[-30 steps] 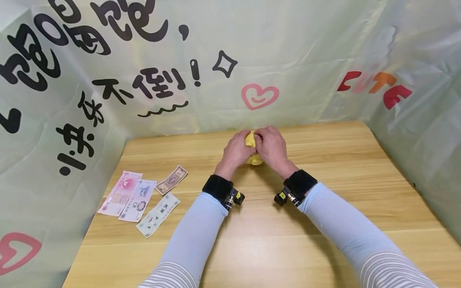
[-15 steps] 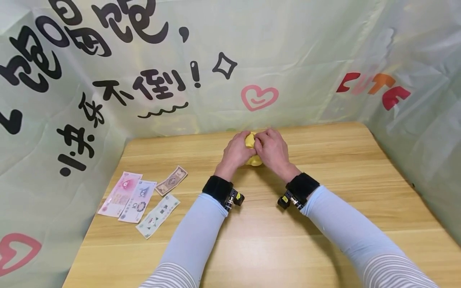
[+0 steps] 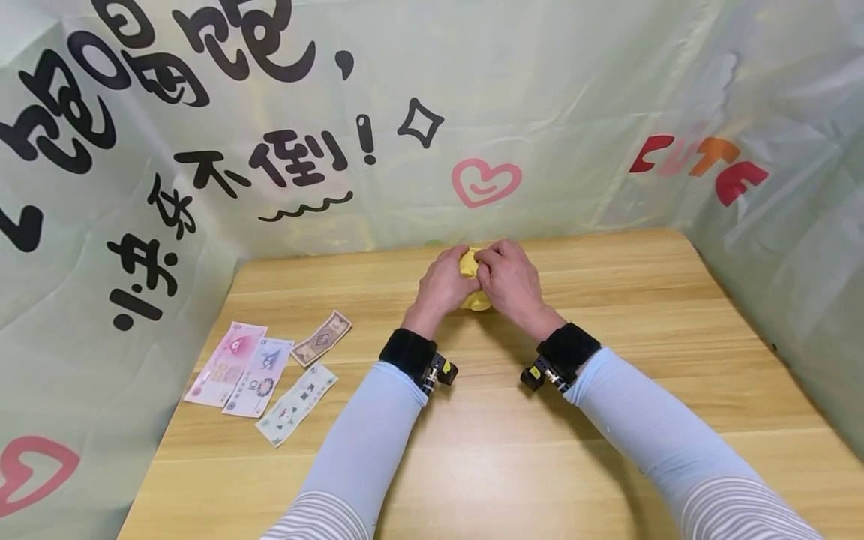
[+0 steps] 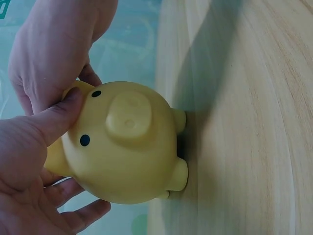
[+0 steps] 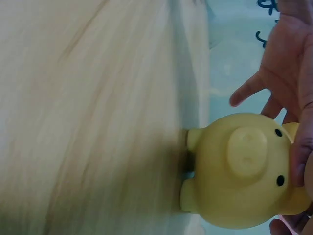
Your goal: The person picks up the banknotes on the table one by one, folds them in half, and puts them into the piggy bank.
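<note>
A yellow piggy bank [image 3: 478, 301] stands on its feet near the table's back edge, snout towards me. My left hand [image 3: 445, 285] grips its head from the left. In the left wrist view the left thumb [image 4: 66, 112] lies on the forehead of the piggy bank [image 4: 127, 161], and the other left fingers spread along its side. My right hand [image 3: 511, 281] holds the top from the right with curled fingers, close to the left thumb. Its fingertips are mostly hidden, and I cannot tell whether something small sits between them. The right wrist view also shows the piggy bank [image 5: 239, 196] upright.
At the left of the wooden table [image 3: 472, 450] lie a pink banknote [image 3: 226, 364], a bluish banknote [image 3: 259, 376], a brown banknote [image 3: 322, 337] and a green banknote [image 3: 297, 405]. A pale printed cloth [image 3: 553, 150] rises behind the table and along its sides.
Over the last second my right hand and wrist shift slightly right and towards me, with the fingers still at the piggy bank's top. The left hand, piggy bank and banknotes stay put.
</note>
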`<state>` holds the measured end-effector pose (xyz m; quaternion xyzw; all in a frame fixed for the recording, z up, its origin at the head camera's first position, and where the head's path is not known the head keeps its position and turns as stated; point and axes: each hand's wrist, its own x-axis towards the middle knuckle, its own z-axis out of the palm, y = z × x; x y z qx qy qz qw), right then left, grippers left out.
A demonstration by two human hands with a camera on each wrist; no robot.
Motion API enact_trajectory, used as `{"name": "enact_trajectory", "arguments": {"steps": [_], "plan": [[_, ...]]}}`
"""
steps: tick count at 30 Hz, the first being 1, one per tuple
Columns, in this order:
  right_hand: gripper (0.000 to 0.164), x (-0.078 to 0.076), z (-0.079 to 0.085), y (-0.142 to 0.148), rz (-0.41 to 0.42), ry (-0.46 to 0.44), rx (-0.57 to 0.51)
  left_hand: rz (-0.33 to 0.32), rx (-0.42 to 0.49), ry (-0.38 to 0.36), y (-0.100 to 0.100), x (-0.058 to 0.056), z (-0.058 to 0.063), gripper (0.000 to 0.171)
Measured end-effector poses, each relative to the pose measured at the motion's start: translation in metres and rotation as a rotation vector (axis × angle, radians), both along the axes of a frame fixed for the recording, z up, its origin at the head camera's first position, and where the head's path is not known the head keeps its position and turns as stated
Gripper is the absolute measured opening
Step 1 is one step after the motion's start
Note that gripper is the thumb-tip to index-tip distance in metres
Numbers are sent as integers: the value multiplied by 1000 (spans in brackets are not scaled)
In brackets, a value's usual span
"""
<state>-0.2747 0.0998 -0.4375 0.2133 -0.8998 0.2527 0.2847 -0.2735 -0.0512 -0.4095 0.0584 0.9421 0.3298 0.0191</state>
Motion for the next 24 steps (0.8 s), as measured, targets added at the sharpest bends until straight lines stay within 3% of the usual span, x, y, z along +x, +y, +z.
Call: {"name": "enact_trajectory", "arguments": {"steps": [11, 18, 21, 24], "plan": [[27, 1, 5, 0, 9, -62, -25, 3, -3, -5, 1, 1, 4, 78], [28, 8, 6, 2, -5, -2, -96, -54, 73, 52, -7, 5, 3, 84], [26, 15, 7, 5, 2, 38, -132, -51, 104, 61, -18, 16, 4, 81], [24, 24, 8, 10, -8, 39, -178, 1, 79, 13, -32, 35, 6, 79]]}}
